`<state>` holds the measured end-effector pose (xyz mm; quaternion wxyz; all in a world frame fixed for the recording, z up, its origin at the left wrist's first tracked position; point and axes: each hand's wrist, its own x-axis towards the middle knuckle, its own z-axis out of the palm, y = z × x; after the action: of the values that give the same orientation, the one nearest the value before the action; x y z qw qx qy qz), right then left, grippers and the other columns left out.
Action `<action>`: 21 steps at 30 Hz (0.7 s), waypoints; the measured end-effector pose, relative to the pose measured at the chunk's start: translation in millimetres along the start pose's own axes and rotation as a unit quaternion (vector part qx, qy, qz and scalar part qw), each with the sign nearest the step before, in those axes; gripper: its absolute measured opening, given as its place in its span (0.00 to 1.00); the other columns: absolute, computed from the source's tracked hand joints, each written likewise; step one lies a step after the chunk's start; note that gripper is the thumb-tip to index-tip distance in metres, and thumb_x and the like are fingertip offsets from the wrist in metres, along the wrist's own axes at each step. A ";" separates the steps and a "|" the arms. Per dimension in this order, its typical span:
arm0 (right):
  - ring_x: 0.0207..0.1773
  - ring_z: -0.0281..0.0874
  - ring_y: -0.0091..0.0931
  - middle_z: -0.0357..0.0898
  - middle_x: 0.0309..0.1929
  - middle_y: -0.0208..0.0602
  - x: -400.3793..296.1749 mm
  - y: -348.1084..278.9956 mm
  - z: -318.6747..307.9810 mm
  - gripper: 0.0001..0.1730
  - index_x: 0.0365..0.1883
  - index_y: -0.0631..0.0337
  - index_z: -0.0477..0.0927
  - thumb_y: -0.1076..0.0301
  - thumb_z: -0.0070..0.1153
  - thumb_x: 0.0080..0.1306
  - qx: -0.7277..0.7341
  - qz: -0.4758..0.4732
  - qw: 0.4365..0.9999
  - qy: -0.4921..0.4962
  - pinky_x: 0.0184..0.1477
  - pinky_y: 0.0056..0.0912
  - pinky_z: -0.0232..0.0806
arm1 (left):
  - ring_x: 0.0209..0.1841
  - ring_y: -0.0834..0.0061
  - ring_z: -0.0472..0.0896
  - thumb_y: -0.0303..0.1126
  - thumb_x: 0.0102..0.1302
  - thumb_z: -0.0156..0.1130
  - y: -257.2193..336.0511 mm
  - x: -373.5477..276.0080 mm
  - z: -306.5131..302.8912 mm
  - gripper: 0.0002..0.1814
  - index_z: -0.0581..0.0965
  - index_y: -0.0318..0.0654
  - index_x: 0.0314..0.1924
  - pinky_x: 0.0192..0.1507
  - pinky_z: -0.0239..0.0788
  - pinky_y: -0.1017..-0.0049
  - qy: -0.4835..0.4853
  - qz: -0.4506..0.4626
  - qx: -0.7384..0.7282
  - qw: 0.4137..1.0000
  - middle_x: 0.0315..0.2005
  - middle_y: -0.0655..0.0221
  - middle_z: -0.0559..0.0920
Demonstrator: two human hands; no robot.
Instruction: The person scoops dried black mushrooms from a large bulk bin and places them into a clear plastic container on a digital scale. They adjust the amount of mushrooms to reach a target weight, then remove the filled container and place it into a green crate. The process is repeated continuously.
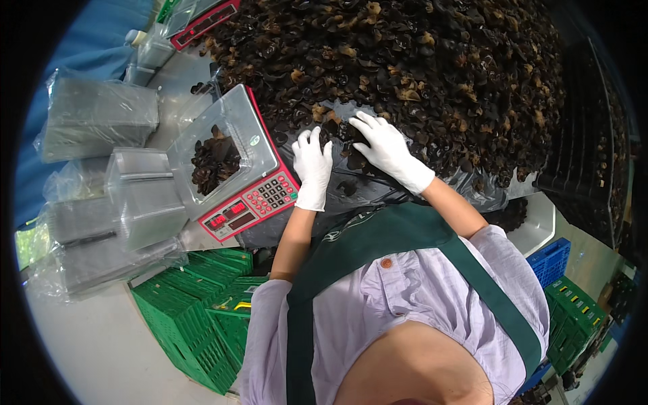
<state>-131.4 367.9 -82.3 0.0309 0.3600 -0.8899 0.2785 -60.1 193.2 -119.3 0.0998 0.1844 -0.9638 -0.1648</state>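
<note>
A large heap of dark wood ear mushrooms (385, 66) fills the far side before me, piled on black plastic sheeting (354, 190). My left hand (313, 164), in a white glove, rests at the heap's near edge beside the scale, its fingertips by a few dark pieces. To its right, my right hand (390, 149), gloved too, spreads its fingers over pieces at the same edge; whether it grips any is hidden. A red digital scale (248, 205) with a lit display stands left of my hands. On its plate lies a clear plastic tray (235, 126) holding a small clump of mushrooms (215, 162).
Stacks of clear plastic trays (147, 197), some in bags (101, 116), stand at the left. A second red scale (202, 25) is at the upper left. Green crates (177, 314) sit below the table; a white tub (539, 223), blue crate (549, 260) and black crate (582, 142) are at the right.
</note>
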 end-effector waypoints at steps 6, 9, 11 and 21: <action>0.49 0.76 0.36 0.76 0.53 0.35 30.0 6.4 37.6 0.25 0.52 0.57 0.76 0.67 0.64 0.55 -0.015 -0.033 0.999 -0.016 0.44 0.37 0.73 | 0.44 0.66 0.79 0.27 0.58 0.65 1.7 -10.5 -17.5 0.08 0.81 0.40 0.40 0.48 0.72 0.70 0.073 0.018 -0.208 0.975 0.39 0.65 0.80; 0.41 0.79 0.34 0.82 0.37 0.34 17.9 13.4 32.2 0.13 0.42 0.53 0.81 0.67 0.60 0.58 0.083 0.006 0.996 0.036 0.42 0.36 0.73 | 0.48 0.64 0.79 0.26 0.59 0.64 0.7 -10.6 -27.5 0.10 0.81 0.36 0.42 0.53 0.70 0.70 0.068 -0.030 -0.272 0.960 0.43 0.62 0.81; 0.39 0.81 0.35 0.82 0.34 0.36 6.4 18.1 21.2 0.08 0.38 0.50 0.82 0.66 0.60 0.60 0.130 0.100 0.985 0.047 0.41 0.37 0.73 | 0.51 0.62 0.78 0.27 0.59 0.65 -1.1 -0.5 -29.2 0.15 0.79 0.36 0.47 0.56 0.69 0.70 0.071 -0.028 -0.256 0.964 0.47 0.59 0.79; 0.50 0.81 0.35 0.83 0.48 0.36 -10.5 34.8 -13.6 0.20 0.49 0.53 0.81 0.58 0.63 0.59 0.174 0.175 0.969 -0.024 0.52 0.34 0.72 | 0.51 0.61 0.76 0.26 0.57 0.61 -7.9 85.8 -19.1 0.22 0.77 0.50 0.54 0.50 0.74 0.64 -0.110 0.163 0.083 0.977 0.59 0.66 0.73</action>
<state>-148.6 401.8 -89.9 -0.1027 0.2050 -0.8775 0.4213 -130.9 147.6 -93.1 0.0032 0.0138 -0.9963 -0.0846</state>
